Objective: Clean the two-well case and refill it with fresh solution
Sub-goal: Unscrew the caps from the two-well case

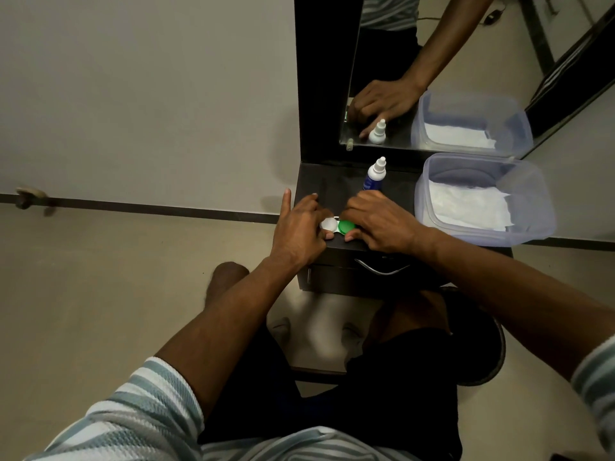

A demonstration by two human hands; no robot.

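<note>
The two-well case [336,227] lies on the surface's [336,186] near edge, long axis nine to three. My left hand [301,227] pinches its white cap [327,224], my right hand [382,221] the green [346,226]; bottle [374,176] at twelve.

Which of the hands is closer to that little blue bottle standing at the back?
The right. The right hand lies just in front of the blue bottle, at its base, fingers on the green cap. The left hand holds the white cap, further left.
</note>
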